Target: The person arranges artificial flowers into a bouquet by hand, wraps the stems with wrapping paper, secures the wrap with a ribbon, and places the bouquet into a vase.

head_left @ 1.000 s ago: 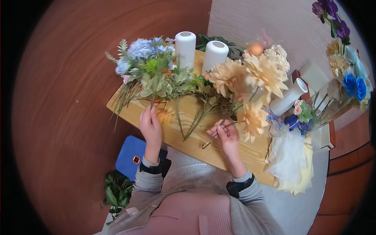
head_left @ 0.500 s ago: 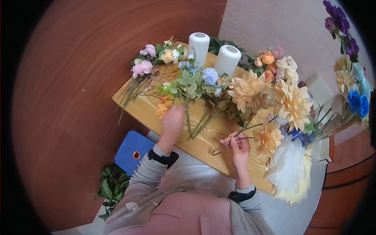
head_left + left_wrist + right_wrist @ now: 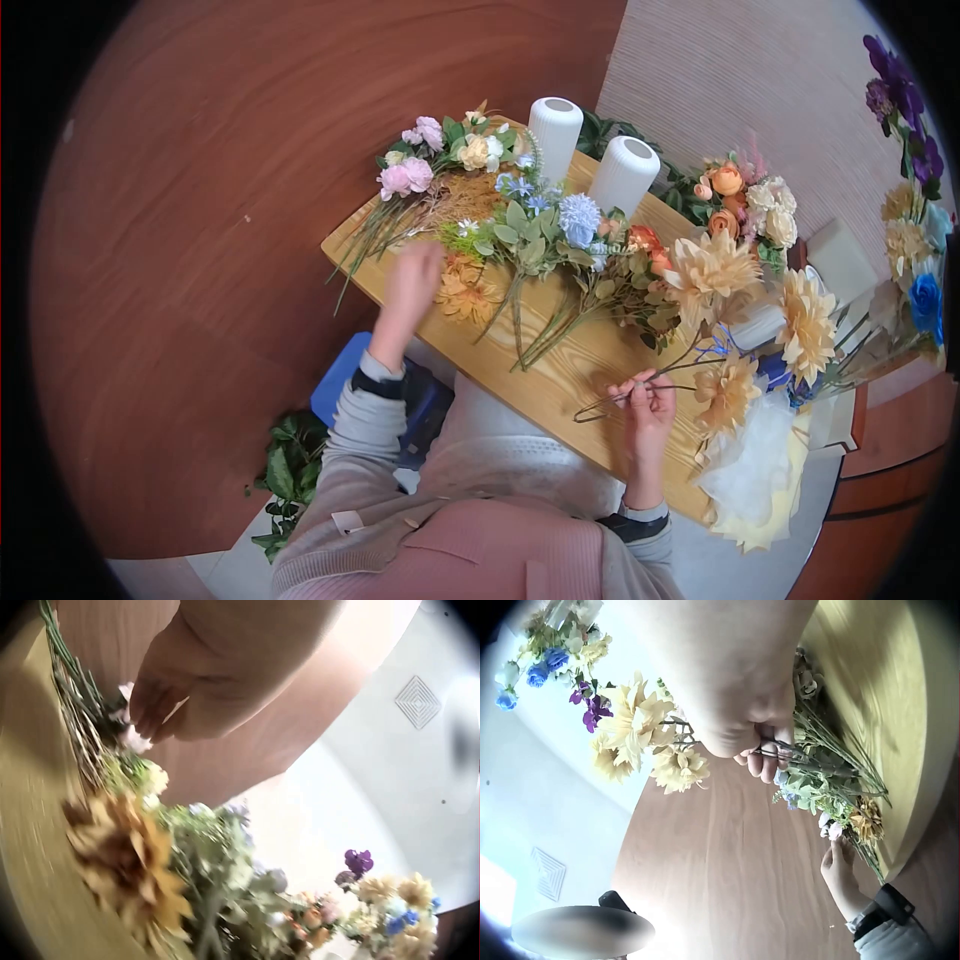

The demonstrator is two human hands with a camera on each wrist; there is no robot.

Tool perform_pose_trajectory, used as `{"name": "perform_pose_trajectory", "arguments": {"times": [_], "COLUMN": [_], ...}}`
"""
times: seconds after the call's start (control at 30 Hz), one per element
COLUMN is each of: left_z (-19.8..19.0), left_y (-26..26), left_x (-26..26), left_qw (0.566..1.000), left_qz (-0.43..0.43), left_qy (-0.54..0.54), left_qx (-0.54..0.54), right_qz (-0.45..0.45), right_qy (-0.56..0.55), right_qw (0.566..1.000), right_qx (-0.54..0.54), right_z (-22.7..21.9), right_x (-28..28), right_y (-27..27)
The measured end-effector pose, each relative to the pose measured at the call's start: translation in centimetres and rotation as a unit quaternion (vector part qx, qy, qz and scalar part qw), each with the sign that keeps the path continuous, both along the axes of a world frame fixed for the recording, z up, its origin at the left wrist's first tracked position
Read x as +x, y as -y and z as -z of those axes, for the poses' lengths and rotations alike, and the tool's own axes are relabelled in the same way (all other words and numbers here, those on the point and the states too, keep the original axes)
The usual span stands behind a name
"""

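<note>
My right hand [image 3: 650,410] pinches the dark stems of several cream, dahlia-like flowers [image 3: 715,268] over the table's right front part. The blossoms fan out to the right, and the bent stem ends stick out on the other side of the fingers. Nothing shows in the fingers of my left hand [image 3: 412,285], which hovers over the left edge beside an orange flower [image 3: 468,292]. In the left wrist view its fingers [image 3: 154,712] point down, overlapping a pink blossom [image 3: 136,741]. Just to the right lies a leafy bunch with blue flowers [image 3: 578,220], stems toward me.
Two white ribbed vases [image 3: 555,130] stand at the back of the wooden table [image 3: 480,360]. Pink carnations [image 3: 405,178] with long stems lie back left. Orange and cream flowers [image 3: 728,180] crowd the right rear, and white netting [image 3: 750,450] hangs over the right edge.
My left hand has let go of the blue-flowered bunch, now lying among the greenery, and moved left toward the pink flowers' stems. My right hand keeps the cream flowers. The head view has shifted.
</note>
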State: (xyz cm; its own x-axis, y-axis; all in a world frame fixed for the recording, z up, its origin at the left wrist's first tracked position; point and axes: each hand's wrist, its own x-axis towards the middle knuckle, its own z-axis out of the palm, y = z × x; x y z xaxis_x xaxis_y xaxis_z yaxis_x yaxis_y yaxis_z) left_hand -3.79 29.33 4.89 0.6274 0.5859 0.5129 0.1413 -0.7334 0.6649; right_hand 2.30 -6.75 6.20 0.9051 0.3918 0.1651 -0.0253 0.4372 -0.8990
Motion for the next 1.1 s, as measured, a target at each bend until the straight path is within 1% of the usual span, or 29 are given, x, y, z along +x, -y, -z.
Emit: {"name": "perform_pose_trajectory", "arguments": {"times": [0.07,0.13,0.17,0.2,0.23,0.27,0.33,0.43,0.47,0.5,0.53,0.57,0.63,0.67,0.7,0.73,0.87,0.93,0.97,1.0,1.03,1.07,1.1], "left_z": [0.0,1.5,2.3,3.0,3.0,3.0,2.3,1.3,1.3,1.4,1.6,1.8,1.6,1.5,1.5,1.5,0.4,0.0,0.5,1.7,2.2,2.8,2.6], "left_y": [-4.6,-9.1,-10.9,-12.5,-13.2,-13.7,-13.9,-13.5,-13.6,-13.7,-13.8,-14.0,-14.0,-14.0,-13.8,-13.7,-12.5,-12.2,-12.7,-13.8,-14.1,-14.3,-14.1], "left_x": [-0.3,0.1,0.2,0.4,0.5,0.6,0.7,0.8,1.0,1.2,1.3,1.4,1.7,1.9,2.1,2.2,2.2,2.2,2.2,2.3,2.5,2.8,3.0], "left_qw": [0.985,0.968,0.969,0.964,0.959,0.96,0.977,0.982,0.982,0.985,0.988,0.988,0.976,0.977,0.988,0.987,0.99,0.998,0.998,0.997,0.979,0.979,0.99], "left_qz": [-0.113,-0.207,-0.206,-0.21,-0.212,-0.211,-0.167,-0.149,-0.147,-0.141,-0.136,-0.134,-0.145,-0.144,-0.128,-0.111,-0.086,-0.038,-0.037,-0.003,0.03,0.032,0.063], "left_qy": [0.002,-0.045,-0.044,-0.03,-0.015,-0.013,-0.115,-0.083,-0.083,-0.058,-0.034,-0.035,0.045,0.044,0.076,0.105,0.1,0.01,0.009,-0.061,-0.13,-0.13,-0.116], "left_qx": [0.128,0.131,0.132,0.159,0.186,0.187,0.066,0.081,0.082,0.077,0.071,0.07,0.153,0.153,0.051,-0.052,-0.058,-0.053,-0.052,0.05,0.152,0.153,0.048], "right_qz": [-0.004,-0.006,-0.007,-0.008,-0.006,-0.008,-0.007,-0.011,-0.013,-0.016,-0.015,-0.015,-0.015,-0.016,-0.017,-0.016,-0.014,-0.014,-0.012,-0.009,-0.007,-0.007,-0.006], "right_qy": [-0.008,-0.014,-0.016,-0.018,-0.016,-0.014,-0.01,-0.003,-0.002,-0.001,-0.002,-0.007,-0.013,-0.014,-0.015,-0.017,-0.013,-0.016,-0.014,-0.011,-0.012,-0.017,-0.022], "right_qw": [1.0,1.0,1.0,1.0,1.0,1.0,1.0,1.0,1.0,0.999,0.999,0.999,0.998,0.998,0.999,0.999,0.999,0.999,0.999,0.999,0.999,0.999,0.999], "right_qx": [0.005,0.011,0.006,0.001,0.002,0.0,0.0,0.004,-0.016,-0.035,-0.035,-0.047,-0.059,-0.054,-0.048,-0.049,-0.04,-0.036,-0.039,-0.041,-0.04,-0.041,-0.042], "right_z": [0.1,-0.1,-0.2,-0.3,-0.3,-0.2,-0.1,0.1,0.1,0.2,0.2,0.2,0.2,0.2,0.3,0.4,0.6,0.6,0.7,0.7,0.7,0.6,0.5], "right_x": [0.0,-0.1,-0.2,-0.2,-0.1,-0.1,0.0,0.2,0.3,0.3,0.4,0.4,0.5,0.5,0.5,0.5,0.5,0.5,0.5,0.5,0.5,0.5,0.4], "right_y": [0.2,0.1,0.1,0.1,0.1,0.1,0.0,-0.1,-0.1,0.0,0.0,0.0,0.0,0.0,0.0,0.0,-0.1,0.0,0.1,0.2,0.2,0.2,0.3]}}
